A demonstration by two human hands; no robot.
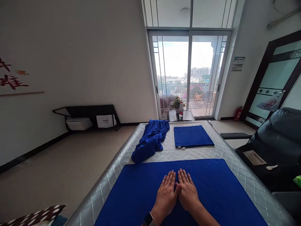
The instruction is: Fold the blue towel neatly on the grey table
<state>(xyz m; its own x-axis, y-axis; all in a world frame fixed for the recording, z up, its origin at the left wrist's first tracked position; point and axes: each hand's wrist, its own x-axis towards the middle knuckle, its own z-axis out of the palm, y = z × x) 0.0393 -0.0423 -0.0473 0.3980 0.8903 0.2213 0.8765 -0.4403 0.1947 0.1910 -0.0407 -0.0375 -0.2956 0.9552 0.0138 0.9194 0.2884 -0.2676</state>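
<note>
A blue cloth [211,188] lies spread flat on the near part of a white quilted mattress [110,175]. My left hand [166,194], with a dark watch on its wrist, rests palm down on the cloth with its fingers stretched forward. Close beside it, my right hand [187,191] lies flat on the same cloth, and the thumbs meet or overlap between them. Beyond them, a crumpled blue cloth [151,141] is heaped at the left. A neatly folded blue cloth [193,136] with small white tags on its near edge lies at the right.
A dark armchair [279,141] stands right of the mattress, with a brush [271,167] and a brown card [254,157] on its seat. Past the mattress, a small table [188,115] holds a bottle [181,110] and potted plant [176,103]. Boxes rest on a black folded frame [91,111] by the wall.
</note>
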